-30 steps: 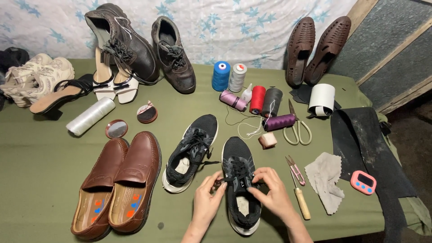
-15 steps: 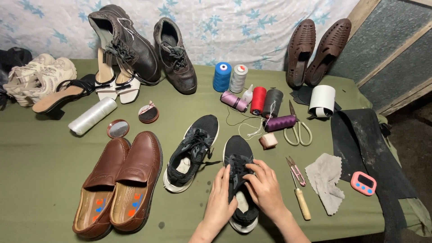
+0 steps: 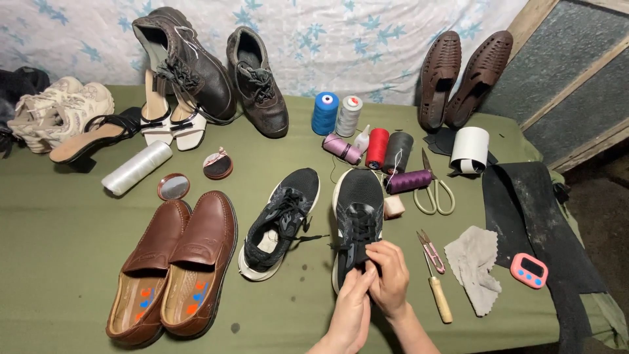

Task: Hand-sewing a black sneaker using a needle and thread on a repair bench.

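A black sneaker with a white sole (image 3: 358, 210) lies on the green table, toe pointing away from me. My left hand (image 3: 352, 307) and my right hand (image 3: 391, 275) both press on its rear half, fingers closed around the tongue and laces near the opening. The heel is hidden under my hands. Its partner, a second black sneaker (image 3: 282, 219), lies just to the left, tilted, with a loose lace trailing toward the first shoe.
A pair of brown loafers (image 3: 175, 265) sits at the front left. Thread snips (image 3: 432, 251), an awl with a wooden handle (image 3: 440, 298), a grey cloth (image 3: 477, 267), scissors (image 3: 434, 187) and several thread spools (image 3: 377, 147) lie to the right. More shoes line the back.
Both hands have slid back from the sneaker's middle toward its heel and drawn close together. The view has shifted slightly.
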